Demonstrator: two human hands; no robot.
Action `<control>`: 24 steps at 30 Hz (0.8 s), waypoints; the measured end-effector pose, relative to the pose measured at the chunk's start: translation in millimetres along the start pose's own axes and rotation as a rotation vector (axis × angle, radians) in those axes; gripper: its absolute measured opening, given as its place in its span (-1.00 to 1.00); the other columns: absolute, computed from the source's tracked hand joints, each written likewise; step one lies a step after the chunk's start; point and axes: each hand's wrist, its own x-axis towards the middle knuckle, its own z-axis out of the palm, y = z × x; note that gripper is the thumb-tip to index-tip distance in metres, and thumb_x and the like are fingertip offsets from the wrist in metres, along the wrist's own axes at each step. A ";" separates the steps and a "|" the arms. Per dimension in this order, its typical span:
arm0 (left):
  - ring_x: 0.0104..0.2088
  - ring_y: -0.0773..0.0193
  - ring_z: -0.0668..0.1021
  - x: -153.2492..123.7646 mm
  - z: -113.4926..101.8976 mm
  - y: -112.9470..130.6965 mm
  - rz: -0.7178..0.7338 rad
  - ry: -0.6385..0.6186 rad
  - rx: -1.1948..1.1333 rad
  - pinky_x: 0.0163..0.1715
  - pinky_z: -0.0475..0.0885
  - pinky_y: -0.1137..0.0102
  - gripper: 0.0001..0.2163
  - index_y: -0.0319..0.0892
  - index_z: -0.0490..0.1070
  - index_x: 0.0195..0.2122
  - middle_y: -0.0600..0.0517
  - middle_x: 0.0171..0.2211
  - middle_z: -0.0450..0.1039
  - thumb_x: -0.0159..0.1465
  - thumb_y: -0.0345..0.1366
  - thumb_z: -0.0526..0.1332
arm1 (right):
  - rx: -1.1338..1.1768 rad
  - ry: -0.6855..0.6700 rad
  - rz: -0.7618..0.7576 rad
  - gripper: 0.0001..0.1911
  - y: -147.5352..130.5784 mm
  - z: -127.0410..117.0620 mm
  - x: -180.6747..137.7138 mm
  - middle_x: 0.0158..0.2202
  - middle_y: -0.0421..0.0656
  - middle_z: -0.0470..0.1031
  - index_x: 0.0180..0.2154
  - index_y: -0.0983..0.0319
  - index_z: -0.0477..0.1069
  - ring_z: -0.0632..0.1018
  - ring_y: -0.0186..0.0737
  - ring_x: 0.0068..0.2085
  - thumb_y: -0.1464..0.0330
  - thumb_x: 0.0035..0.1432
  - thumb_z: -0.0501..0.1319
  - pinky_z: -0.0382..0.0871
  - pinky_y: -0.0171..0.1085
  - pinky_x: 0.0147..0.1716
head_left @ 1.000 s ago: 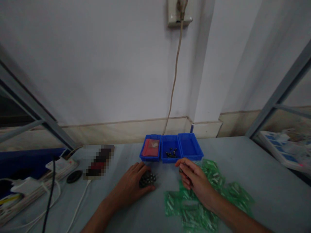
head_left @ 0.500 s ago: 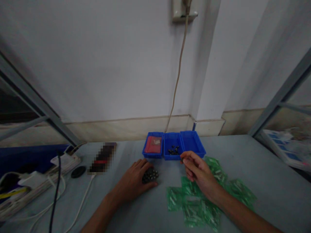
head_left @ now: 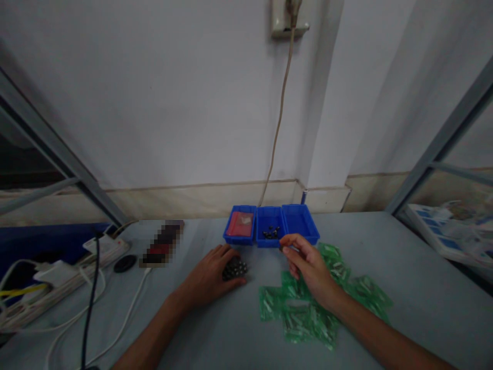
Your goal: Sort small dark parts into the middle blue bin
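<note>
My left hand (head_left: 210,275) lies on the grey table with its fingers curled round a heap of small dark metal parts (head_left: 233,269). My right hand (head_left: 306,264) is lifted just in front of the middle blue bin (head_left: 269,241), thumb and forefinger pinched on a tiny dark part. That bin holds a few dark parts. The left blue bin (head_left: 231,237) holds a red packet, and the right blue bin (head_left: 300,231) looks bare. Under my right wrist lie several green plastic bags (head_left: 308,316).
A power strip (head_left: 103,249) with cables, a black round disc (head_left: 124,263) and a blurred dark object sit at the left. A cord (head_left: 278,128) hangs from a wall socket behind the bins. A white tray (head_left: 442,236) lies at the right past a metal frame.
My right hand rose from the green bags and moved forward to the front rim of the middle bin, still pinched. My left hand stayed on the heap of parts.
</note>
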 end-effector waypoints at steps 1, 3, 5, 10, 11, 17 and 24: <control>0.05 -0.06 0.58 -0.1 0.1 0.1 0.004 0.006 0.002 0.08 0.50 0.08 -0.54 -0.05 0.47 0.08 -0.07 0.06 0.53 0.32 0.09 0.46 | 0.025 -0.005 0.011 -0.60 -0.4 0.9 -0.5 -0.31 -0.24 0.47 -0.10 0.14 0.55 0.28 -0.41 -0.57 -0.01 0.24 0.44 0.16 -0.37 -0.65; 0.04 -0.05 0.59 -0.4 0.3 0.0 0.010 0.014 0.004 0.07 0.50 0.08 -0.55 -0.04 0.47 0.09 -0.07 0.07 0.53 0.33 0.10 0.44 | 0.076 -0.016 0.043 -0.59 -1.2 2.4 -1.0 -0.36 -0.26 0.45 -0.11 0.15 0.55 0.24 -0.42 -0.58 -0.02 0.25 0.43 0.11 -0.38 -0.64; 0.04 -0.05 0.59 -0.7 0.7 -0.5 0.015 0.017 0.002 0.07 0.51 0.07 -0.56 -0.04 0.47 0.08 -0.07 0.07 0.53 0.34 0.10 0.43 | 0.115 -0.023 0.078 -0.59 -1.4 3.3 -0.8 -0.44 -0.30 0.37 -0.15 0.16 0.56 0.18 -0.44 -0.58 -0.03 0.24 0.44 0.07 -0.40 -0.64; 0.05 -0.06 0.59 -0.9 1.2 -1.1 0.015 0.016 -0.001 0.09 0.50 0.06 -0.56 -0.03 0.47 0.09 -0.07 0.07 0.52 0.34 0.09 0.44 | 0.153 -0.004 0.124 -0.54 0.9 2.7 1.6 -0.50 -0.35 0.21 -0.19 0.18 0.58 0.11 -0.43 -0.57 -0.07 0.17 0.47 0.02 -0.41 -0.64; 0.05 -0.07 0.59 -0.8 1.0 -0.9 0.007 0.014 -0.001 0.08 0.51 0.06 -0.56 -0.04 0.47 0.09 -0.07 0.07 0.52 0.33 0.09 0.44 | 0.161 0.000 0.128 -0.54 1.6 2.4 1.7 -0.51 -0.36 0.20 -0.18 0.18 0.58 0.11 -0.43 -0.57 -0.07 0.17 0.47 0.01 -0.41 -0.65; 0.04 -0.08 0.59 -0.1 -0.8 0.7 -0.011 -0.002 -0.006 0.07 0.51 0.05 -0.54 -0.06 0.48 0.07 -0.09 0.05 0.53 0.34 0.13 0.42 | 0.221 -0.036 0.157 -0.59 2.1 3.2 -2.2 -0.56 -0.41 0.09 -0.17 0.19 0.56 0.06 -0.42 -0.56 0.00 0.23 0.46 -0.04 -0.42 -0.64; 0.07 -0.08 0.58 -1.1 -0.5 -0.1 -0.003 -0.009 0.008 0.10 0.50 0.05 -0.56 -0.04 0.47 0.09 -0.10 0.09 0.52 0.36 0.12 0.41 | 0.289 -0.018 0.177 -0.57 -0.5 2.9 0.5 -0.57 -0.42 0.06 -0.20 0.19 0.56 0.06 -0.42 -0.57 0.00 0.16 0.51 -0.07 -0.42 -0.64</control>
